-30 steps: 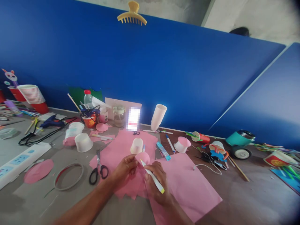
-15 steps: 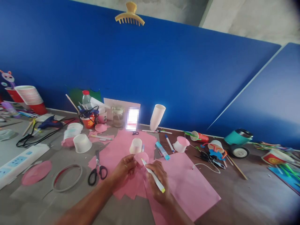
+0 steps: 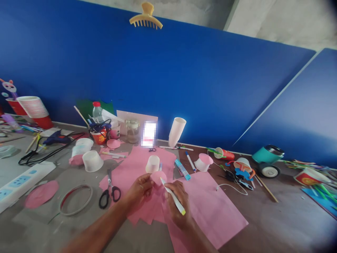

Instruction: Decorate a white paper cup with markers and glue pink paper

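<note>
My left hand [image 3: 142, 186] pinches the left edge of a small pink paper disc [image 3: 158, 177]. In my right hand [image 3: 177, 203] is a white marker with a yellow end [image 3: 175, 200], its tip at the right part of the disc; whether it touches the paper I cannot tell. Just beyond the disc stands a white paper cup [image 3: 152, 164]. Pink paper sheets [image 3: 129, 172] lie under both hands. Black-handled scissors [image 3: 110, 193] rest to the left of my left hand.
On the left are a roll of tape [image 3: 76, 200], a power strip [image 3: 21, 184] and a white cup [image 3: 92, 161]. A pink-topped cup [image 3: 203, 162] and a light-blue marker [image 3: 182, 169] lie to the right. Behind rises a blue partition [image 3: 184, 70], with a white tube [image 3: 177, 131] before it.
The marker tip has shifted slightly to the right across the disc, with a small move of my right hand. My left hand keeps its hold.
</note>
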A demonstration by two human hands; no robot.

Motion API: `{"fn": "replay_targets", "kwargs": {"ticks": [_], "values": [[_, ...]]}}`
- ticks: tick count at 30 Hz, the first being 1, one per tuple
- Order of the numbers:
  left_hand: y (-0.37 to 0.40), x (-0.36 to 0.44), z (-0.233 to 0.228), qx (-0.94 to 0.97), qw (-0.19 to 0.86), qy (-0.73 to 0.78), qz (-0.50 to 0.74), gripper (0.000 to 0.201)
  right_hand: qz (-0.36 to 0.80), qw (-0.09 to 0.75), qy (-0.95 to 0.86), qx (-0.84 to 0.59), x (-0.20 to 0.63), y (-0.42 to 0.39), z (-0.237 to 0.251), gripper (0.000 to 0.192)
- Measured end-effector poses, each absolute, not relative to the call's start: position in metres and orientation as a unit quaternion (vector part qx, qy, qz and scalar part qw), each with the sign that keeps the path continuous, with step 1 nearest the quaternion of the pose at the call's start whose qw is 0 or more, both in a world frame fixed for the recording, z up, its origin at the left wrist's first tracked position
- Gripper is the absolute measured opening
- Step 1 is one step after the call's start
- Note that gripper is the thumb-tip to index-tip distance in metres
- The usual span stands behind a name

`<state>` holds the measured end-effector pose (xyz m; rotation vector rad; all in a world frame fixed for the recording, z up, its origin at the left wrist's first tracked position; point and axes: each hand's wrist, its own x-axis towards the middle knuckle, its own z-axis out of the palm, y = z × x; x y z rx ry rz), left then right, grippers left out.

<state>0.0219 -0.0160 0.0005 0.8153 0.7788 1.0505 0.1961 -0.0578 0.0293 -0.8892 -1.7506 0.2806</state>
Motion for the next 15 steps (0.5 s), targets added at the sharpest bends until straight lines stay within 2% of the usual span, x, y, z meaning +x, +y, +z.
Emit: {"fn": "replay_targets", "kwargs": {"ticks": [9,15], "values": [[-0.019,0.023,0.009,0.352,0.722,0.354,0.479,0.021,0.122,0.548,-0.756,-0.336,0.194,-0.06,0.027,0.021],[-0.019,0.023,0.01,0.357,0.727,0.34,0.479,0.019,0.202,0.62,-0.618,-0.439,0.201,-0.054,0.015,0.035]]}}
